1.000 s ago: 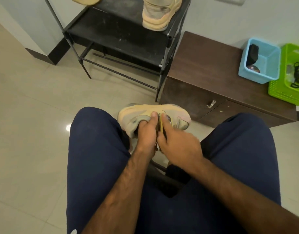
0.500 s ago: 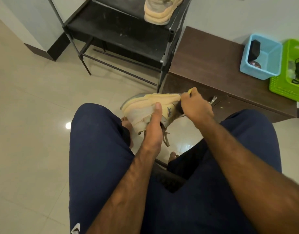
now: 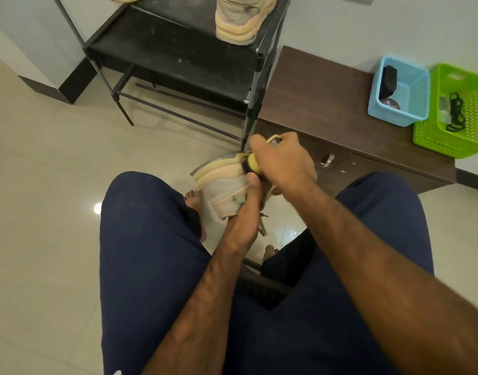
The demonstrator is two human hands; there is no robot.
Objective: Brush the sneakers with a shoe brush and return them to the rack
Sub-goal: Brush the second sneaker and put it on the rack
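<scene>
I sit with my knees apart. My left hand (image 3: 246, 209) grips a beige and cream sneaker (image 3: 221, 185) from below, thumb up its side, sole edge turned to the left. My right hand (image 3: 283, 161) grips a yellow shoe brush (image 3: 252, 163) with dark bristles, pressed against the sneaker's upper far edge. Most of the brush is hidden under my fingers. The matching sneaker (image 3: 243, 17) stands on an upper shelf of the black metal shoe rack (image 3: 178, 60) ahead.
A low brown cabinet (image 3: 327, 104) stands right of the rack, bearing a blue basket (image 3: 397, 93) and a green basket (image 3: 459, 112). Glossy tiled floor (image 3: 43, 185) spreads to the left. My bare feet rest on the floor between my knees.
The sneaker has been turned and lifted from lying across my lap. My right hand with the brush moved from the shoe's middle to its far upper edge.
</scene>
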